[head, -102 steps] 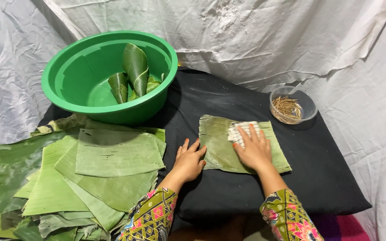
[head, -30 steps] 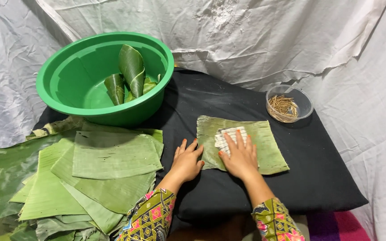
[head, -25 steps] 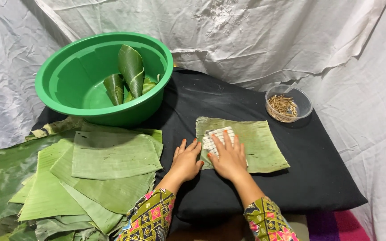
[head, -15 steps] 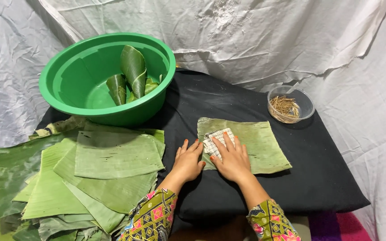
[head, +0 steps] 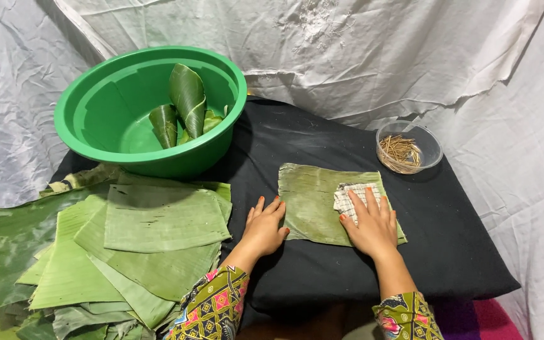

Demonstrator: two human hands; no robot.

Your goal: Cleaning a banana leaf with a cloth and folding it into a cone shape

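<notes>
A single banana leaf piece [head: 313,201] lies flat on the black table [head: 461,252]. My right hand [head: 371,226] presses a checked white cloth [head: 352,195] onto the right part of that leaf. My left hand [head: 264,228] rests flat on the table, its fingertips touching the leaf's left edge. Both forearms wear patterned sleeves.
A stack of cut banana leaves [head: 133,245] covers the table's left side. Behind it stands a green basin [head: 96,119] holding folded leaf cones [head: 187,101]. A small clear bowl of thin sticks [head: 407,148] sits at the back right. White sheeting hangs all around.
My right hand slid the cloth leftward across the leaf, then back to the right side. My left hand has stayed at the leaf's left edge.
</notes>
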